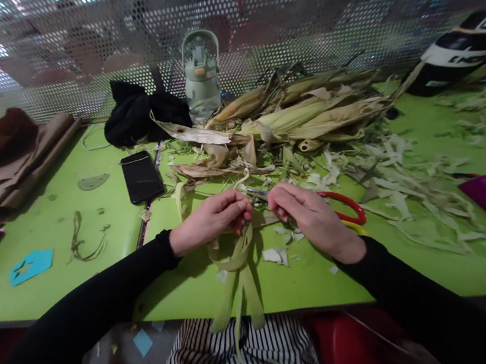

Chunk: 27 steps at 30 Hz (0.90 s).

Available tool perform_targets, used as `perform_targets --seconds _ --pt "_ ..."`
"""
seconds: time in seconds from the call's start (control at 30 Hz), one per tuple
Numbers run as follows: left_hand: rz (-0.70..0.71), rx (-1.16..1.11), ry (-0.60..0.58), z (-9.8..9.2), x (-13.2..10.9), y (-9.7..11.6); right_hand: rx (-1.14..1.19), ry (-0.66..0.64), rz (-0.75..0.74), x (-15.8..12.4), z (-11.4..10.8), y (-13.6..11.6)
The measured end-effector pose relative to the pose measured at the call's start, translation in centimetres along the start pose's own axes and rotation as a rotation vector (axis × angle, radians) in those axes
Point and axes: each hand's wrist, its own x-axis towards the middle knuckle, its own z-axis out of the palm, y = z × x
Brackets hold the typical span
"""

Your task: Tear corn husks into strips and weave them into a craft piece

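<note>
My left hand is closed in a pinch on the top of a bundle of pale green corn husk strips. The strips hang down past the table's front edge, one of them looping sideways. Just to its right, my right hand is closed too, thumb against curled fingers; whatever it holds is hidden. Scissors with red and yellow handles show behind and beside the right hand, their metal tip visible between both hands. My right hand covers their middle, so I cannot tell whether it touches them.
Dry corn husks are piled behind my hands, with shredded scraps to the right. A phone, black cloth, green-lidded bottle and brown paper lie or stand leftward. A black bottle leans back right.
</note>
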Motion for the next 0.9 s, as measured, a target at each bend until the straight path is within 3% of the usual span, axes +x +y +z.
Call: perform_targets --seconds 0.2,0.33,0.4,0.57,0.7,0.8,0.9 --pt "0.162 0.267 0.179 1.0 0.2 -0.6 -0.332 0.009 -0.397 0.5 -0.4 -2.1" --pt "0.194 0.437 0.312 0.9 0.4 -1.2 -0.352 -0.199 -0.452 2.1 -0.1 -4.8" --pt "0.199 0.461 0.319 0.9 0.4 -1.4 -0.404 -0.212 -0.462 3.5 0.0 -5.8" --pt "0.086 0.164 0.026 1.0 -0.2 -1.5 -0.511 -0.106 -0.526 6.6 0.1 -6.6" --pt "0.091 -0.156 0.054 0.9 -0.2 -1.2 -0.596 0.042 -0.342 6.0 -0.7 -5.0" --pt "0.059 -0.353 0.083 0.8 0.0 -0.9 -0.740 0.098 -0.300 4.7 -1.6 -2.7" --pt "0.025 -0.455 0.096 0.7 0.0 -0.7 -0.637 0.188 -0.274 3.5 -2.2 -1.0"
